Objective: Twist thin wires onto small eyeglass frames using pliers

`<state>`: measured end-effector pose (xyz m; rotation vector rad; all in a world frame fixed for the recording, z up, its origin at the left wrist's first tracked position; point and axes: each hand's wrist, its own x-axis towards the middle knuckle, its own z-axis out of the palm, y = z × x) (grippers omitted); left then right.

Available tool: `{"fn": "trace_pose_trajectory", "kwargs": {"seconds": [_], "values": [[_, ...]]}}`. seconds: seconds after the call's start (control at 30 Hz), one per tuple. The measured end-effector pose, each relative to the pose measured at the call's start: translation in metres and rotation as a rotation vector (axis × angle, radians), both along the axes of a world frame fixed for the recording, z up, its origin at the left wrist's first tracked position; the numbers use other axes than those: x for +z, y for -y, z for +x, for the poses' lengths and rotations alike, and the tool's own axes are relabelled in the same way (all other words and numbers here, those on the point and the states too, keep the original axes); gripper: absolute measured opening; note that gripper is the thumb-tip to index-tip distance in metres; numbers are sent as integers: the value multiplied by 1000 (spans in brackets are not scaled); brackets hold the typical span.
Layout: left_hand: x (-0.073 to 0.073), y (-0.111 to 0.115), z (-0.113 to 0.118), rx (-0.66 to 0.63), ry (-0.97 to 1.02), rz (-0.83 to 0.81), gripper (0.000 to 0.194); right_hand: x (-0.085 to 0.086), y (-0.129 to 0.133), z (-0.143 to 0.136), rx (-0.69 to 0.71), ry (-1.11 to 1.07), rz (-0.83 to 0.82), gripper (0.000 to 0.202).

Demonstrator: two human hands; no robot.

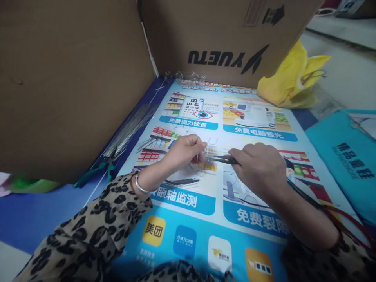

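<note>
My left hand (188,150) is pinched round a thin piece of wire (198,152) over the middle of a printed poster (219,221). From the right, my right hand (260,168) is closed round a dark, thin-pointed tool (225,159) that looks like pliers or tweezers. The tool's tip meets the wire close to my left fingertips; the exact contact is blurred. Several dark wire pieces (183,182) lie on the poster below my left hand. A bundle of long thin wires (129,127) rests on the blue surface to the left.
Green-handled pliers (110,168) lie by the wire bundle. Cardboard walls (73,86) stand at the left and back, with small wire bits (190,76) at the back wall's foot. A yellow bag (286,86) and a turquoise bag (343,156) are at the right.
</note>
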<state>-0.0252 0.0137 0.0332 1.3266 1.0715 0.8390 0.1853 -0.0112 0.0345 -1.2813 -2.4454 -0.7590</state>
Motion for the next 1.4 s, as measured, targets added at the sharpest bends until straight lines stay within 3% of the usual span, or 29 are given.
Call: {"fn": "trace_pose_trajectory", "kwargs": {"seconds": [0.1, 0.23, 0.5, 0.73, 1.0, 1.4], "values": [[-2, 3, 2, -36, 43, -65, 24, 1, 4, -4, 88, 40, 191, 13], [-3, 10, 8, -33, 93, -104, 23, -2, 7, -7, 161, 76, 295, 11], [0, 17, 16, 6, 106, -185, 22, -2, 13, -7, 86, 106, 81, 23], [-1, 18, 17, 49, 81, -203, 23, -1, 12, -8, 113, 146, 178, 21], [1, 19, 18, 58, 68, -220, 23, -3, 12, -9, 114, 148, 178, 22], [0, 19, 18, 55, 68, -228, 22, -6, 12, -8, 75, 93, 10, 26]]}}
